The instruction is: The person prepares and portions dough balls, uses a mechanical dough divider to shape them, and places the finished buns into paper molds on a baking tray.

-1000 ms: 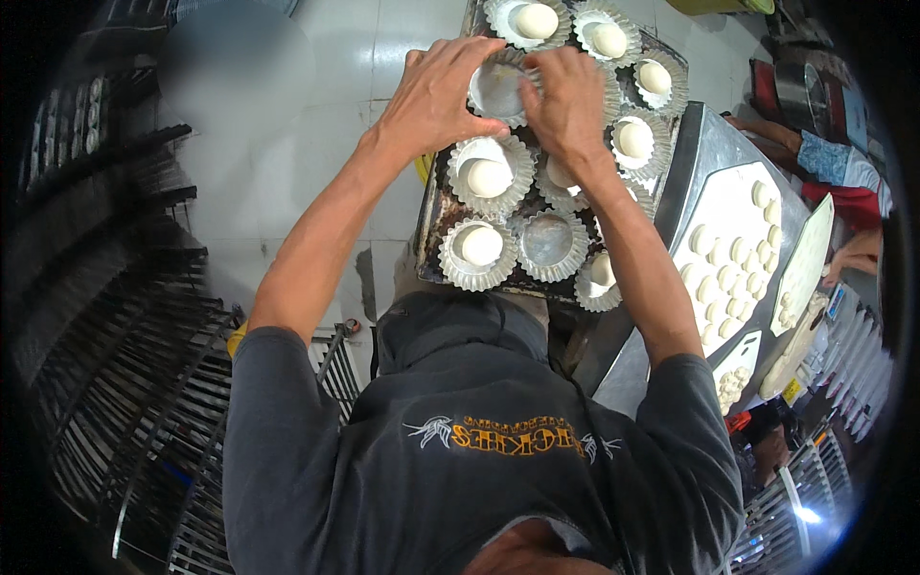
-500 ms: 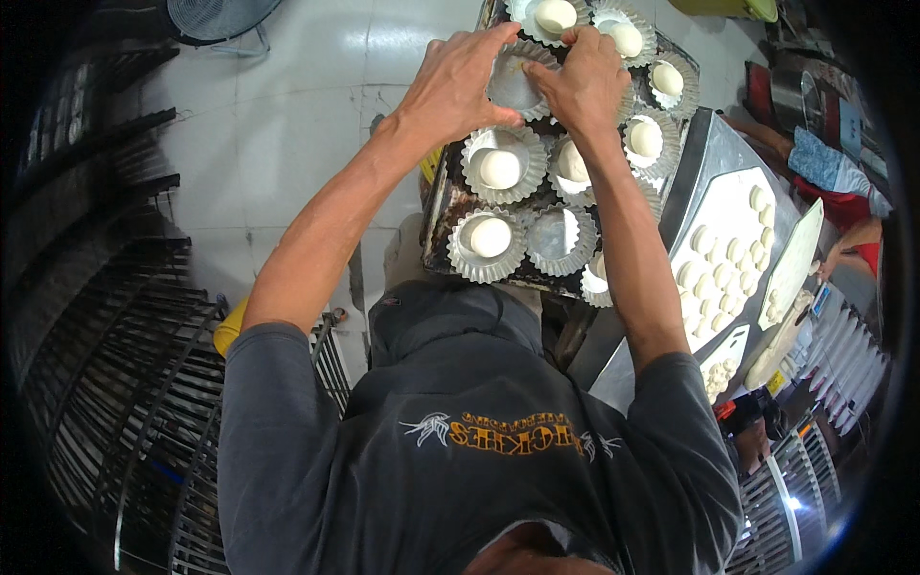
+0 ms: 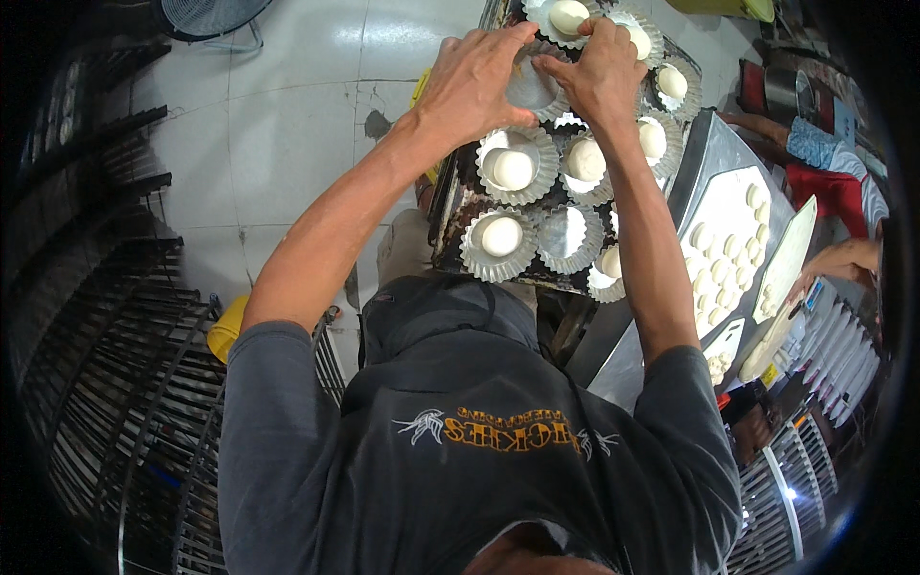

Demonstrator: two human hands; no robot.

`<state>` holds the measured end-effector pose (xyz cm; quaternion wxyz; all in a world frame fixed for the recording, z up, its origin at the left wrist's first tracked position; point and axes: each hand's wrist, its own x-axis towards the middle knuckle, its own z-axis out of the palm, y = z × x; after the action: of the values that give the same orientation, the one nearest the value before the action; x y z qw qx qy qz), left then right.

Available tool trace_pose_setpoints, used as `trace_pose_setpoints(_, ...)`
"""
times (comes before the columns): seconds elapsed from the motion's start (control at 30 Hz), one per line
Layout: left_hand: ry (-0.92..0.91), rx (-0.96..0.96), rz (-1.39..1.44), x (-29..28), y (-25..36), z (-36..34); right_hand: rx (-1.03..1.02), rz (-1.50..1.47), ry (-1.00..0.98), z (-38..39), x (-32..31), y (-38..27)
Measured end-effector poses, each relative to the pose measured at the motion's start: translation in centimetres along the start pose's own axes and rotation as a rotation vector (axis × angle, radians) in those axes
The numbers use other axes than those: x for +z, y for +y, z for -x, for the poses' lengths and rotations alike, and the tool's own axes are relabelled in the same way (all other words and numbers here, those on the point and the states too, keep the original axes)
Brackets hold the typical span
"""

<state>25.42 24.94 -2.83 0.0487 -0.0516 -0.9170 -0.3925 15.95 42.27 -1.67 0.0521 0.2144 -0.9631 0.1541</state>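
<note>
My left hand (image 3: 479,81) curves round the left side of a fluted metal baking tin (image 3: 533,88), its thumb at the near rim and its fingertips at the far rim. On the tin's right side is my right hand (image 3: 602,77), with the thumb over the inner wall and the other fingers bent at the far edge. No dough ball shows inside this tin. Around it, on a dark, worn baking tray (image 3: 450,216), stand several similar tins, most with a pale dough ball (image 3: 514,170) on white lining. One nearer tin (image 3: 571,237) holds only a white liner piece.
To the right is a metal table (image 3: 704,153) with a white board (image 3: 724,206) of small dough rounds. Beyond it, a person's forearm (image 3: 843,261) reaches in beside more boards. Dark metal racks (image 3: 125,374) line the left, near a yellow container (image 3: 228,328). A fan (image 3: 206,14) stands far left.
Both hands and the tray appear slightly farther right in the picture. The hands keep about the same hold on the tin. At the right, the other person's arm has shifted a little.
</note>
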Motion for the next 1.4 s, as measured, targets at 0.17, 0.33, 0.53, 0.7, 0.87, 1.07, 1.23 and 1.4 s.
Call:
trace_pose_setpoints(0.17, 0.012, 0.004, 0.018, -0.1, -0.2, 0.2, -0.260, -0.174, 0.016, -0.1, -0.2, 0.4)
trace_pose_setpoints(0.33, 0.009, 0.008, 0.015, -0.2, 0.0, 0.2, -0.562, -0.098, -0.019, 1.0, 0.2, 0.3)
trace_pose_setpoints(0.53, 0.040, 0.025, -0.042, -0.2, 0.2, 0.4, -0.616, -0.045, -0.012, 0.9, 0.8, 0.1)
trace_pose_setpoints(0.7, 0.002, 0.018, -0.052, -0.4, 0.7, 0.1, -0.589, -0.146, -0.068, 2.0, -0.3, 0.7)
trace_pose_setpoints(0.87, 0.124, 0.065, -0.070, -0.8, 1.2, 0.0, -0.125, -0.487, -0.180, 6.2, -5.7, 1.4)
trace_pose_setpoints(1.07, 0.046, 0.070, -0.090, -1.5, 1.6, -0.2, 0.285, -0.452, -0.009, 8.7, -8.4, 8.3)
trace_pose_setpoints(1.23, 0.147, 0.048, 0.041, -1.9, 1.4, 0.7, 0.422, -0.264, 0.150, 7.2, -9.0, 19.3)
trace_pose_setpoints(1.4, 0.153, -0.107, 0.011, -2.9, -0.3, 4.5, 0.148, -0.150, 0.090, 4.6, -7.3, 25.7)
